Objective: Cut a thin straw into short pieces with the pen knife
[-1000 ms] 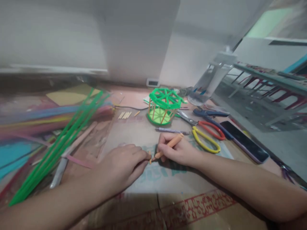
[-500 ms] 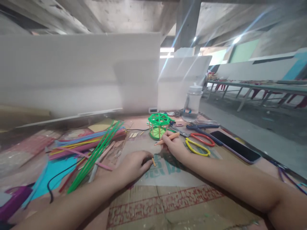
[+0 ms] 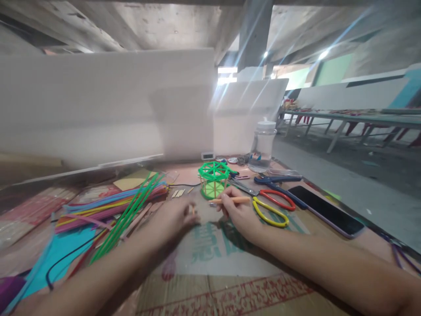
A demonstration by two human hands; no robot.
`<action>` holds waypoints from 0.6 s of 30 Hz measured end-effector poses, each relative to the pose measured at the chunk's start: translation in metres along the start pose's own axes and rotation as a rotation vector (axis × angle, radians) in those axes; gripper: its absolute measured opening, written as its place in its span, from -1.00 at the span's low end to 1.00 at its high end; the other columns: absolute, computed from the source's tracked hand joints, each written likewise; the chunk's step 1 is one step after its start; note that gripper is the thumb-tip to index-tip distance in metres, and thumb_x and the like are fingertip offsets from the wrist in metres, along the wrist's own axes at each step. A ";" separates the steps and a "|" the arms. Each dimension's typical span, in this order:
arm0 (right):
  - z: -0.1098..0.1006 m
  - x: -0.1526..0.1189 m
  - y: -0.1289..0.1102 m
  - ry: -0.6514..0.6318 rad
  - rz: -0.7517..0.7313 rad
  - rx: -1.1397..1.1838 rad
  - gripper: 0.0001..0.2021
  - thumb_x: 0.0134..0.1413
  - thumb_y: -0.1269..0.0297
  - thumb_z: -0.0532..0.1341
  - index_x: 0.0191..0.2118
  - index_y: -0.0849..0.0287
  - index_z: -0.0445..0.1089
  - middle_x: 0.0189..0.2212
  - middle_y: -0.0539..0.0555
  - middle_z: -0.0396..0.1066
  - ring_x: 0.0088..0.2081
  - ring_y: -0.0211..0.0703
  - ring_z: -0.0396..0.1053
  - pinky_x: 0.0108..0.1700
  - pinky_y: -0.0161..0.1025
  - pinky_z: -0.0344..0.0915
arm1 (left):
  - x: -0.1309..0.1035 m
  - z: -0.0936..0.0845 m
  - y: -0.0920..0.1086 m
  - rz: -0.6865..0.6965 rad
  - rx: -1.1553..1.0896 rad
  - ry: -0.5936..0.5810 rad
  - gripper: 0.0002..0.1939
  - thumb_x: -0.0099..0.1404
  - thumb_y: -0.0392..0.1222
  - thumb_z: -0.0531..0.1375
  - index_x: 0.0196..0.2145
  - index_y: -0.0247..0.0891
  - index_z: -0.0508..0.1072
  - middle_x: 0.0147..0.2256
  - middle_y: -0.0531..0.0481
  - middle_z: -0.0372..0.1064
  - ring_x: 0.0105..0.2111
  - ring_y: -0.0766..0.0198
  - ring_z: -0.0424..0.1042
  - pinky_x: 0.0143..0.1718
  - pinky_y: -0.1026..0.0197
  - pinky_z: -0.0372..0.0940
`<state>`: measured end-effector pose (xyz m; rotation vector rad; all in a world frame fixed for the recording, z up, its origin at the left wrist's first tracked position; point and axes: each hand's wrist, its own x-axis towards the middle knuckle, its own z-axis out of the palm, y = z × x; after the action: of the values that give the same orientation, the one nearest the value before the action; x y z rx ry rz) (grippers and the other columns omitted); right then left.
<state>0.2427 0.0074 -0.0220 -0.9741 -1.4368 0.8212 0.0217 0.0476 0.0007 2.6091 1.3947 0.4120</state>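
Right hand [image 3: 238, 213]: grip closed on an orange stick [image 3: 230, 200], just at 6 o'clock of the green straw cage [image 3: 213, 179].
Left hand [image 3: 174, 218]: blurry – fingers pinch a tiny stick bit [image 3: 193, 210].
Risk: the bit could slip & get lost among the straws [image 3: 118, 206] at 9 o'clock – it's so small. The stick could bump the cage over.
Scissors [image 3: 271, 206]: near the right hand, could poke.
Writing: green letters on the cardboard [image 3: 210, 245], red print below – can't read.

Surface: flattened cardboard sheet [image 3: 230, 281] with red and green print, laid over a pinkish table [image 3: 368, 239]. Directly on it: bundle of coloured straws [image 3: 112, 204] at left, green straw cage [image 3: 213, 180] in the middle, red-and-yellow scissors [image 3: 272, 206], blue pliers [image 3: 278, 179], dark phone [image 3: 329, 210], clear jar [image 3: 261, 147] at the back.
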 end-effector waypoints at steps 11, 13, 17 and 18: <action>0.005 -0.007 0.000 -0.133 -0.068 -0.119 -0.81 0.31 0.20 0.19 -0.35 0.11 0.37 -0.50 -0.02 0.43 -0.45 -0.20 0.37 -0.38 -0.29 0.27 | 0.094 0.025 -0.063 0.155 0.116 -0.011 -0.59 0.49 -0.02 0.28 0.19 -0.25 0.45 0.17 -0.19 0.44 0.05 0.03 0.52 0.04 -0.14 0.51; 0.004 -0.007 0.000 -0.147 -0.062 -0.130 -0.81 0.32 0.20 0.17 -0.34 0.11 0.37 -0.50 -0.02 0.43 -0.46 -0.20 0.38 -0.38 -0.29 0.27 | 0.094 0.022 -0.069 0.189 0.132 -0.001 -0.58 0.49 -0.02 0.27 0.20 -0.24 0.45 0.14 -0.18 0.46 0.05 0.02 0.51 0.07 -0.14 0.48; 0.003 -0.006 -0.001 -0.159 -0.025 -0.137 -0.79 0.32 0.17 0.16 -0.34 0.11 0.38 -0.50 0.00 0.45 -0.44 -0.17 0.40 -0.36 -0.27 0.30 | 0.090 0.000 -0.093 0.199 0.186 0.004 -0.64 0.52 -0.14 0.17 0.18 -0.16 0.57 -0.07 -0.17 0.51 -0.02 0.01 0.47 0.04 -0.01 0.36; 0.003 -0.006 -0.001 -0.162 -0.016 -0.140 -0.79 0.31 0.16 0.16 -0.34 0.11 0.38 -0.50 0.01 0.45 -0.44 -0.16 0.41 -0.36 -0.26 0.31 | 0.088 -0.005 -0.098 0.196 0.204 -0.003 -0.65 0.50 -0.17 0.16 0.13 -0.16 0.63 -0.11 -0.18 0.51 -0.04 0.00 0.46 0.00 0.02 0.33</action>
<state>0.2394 0.0017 -0.0241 -1.0187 -1.6571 0.8108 -0.0107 0.1756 -0.0054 2.9233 1.2445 0.3036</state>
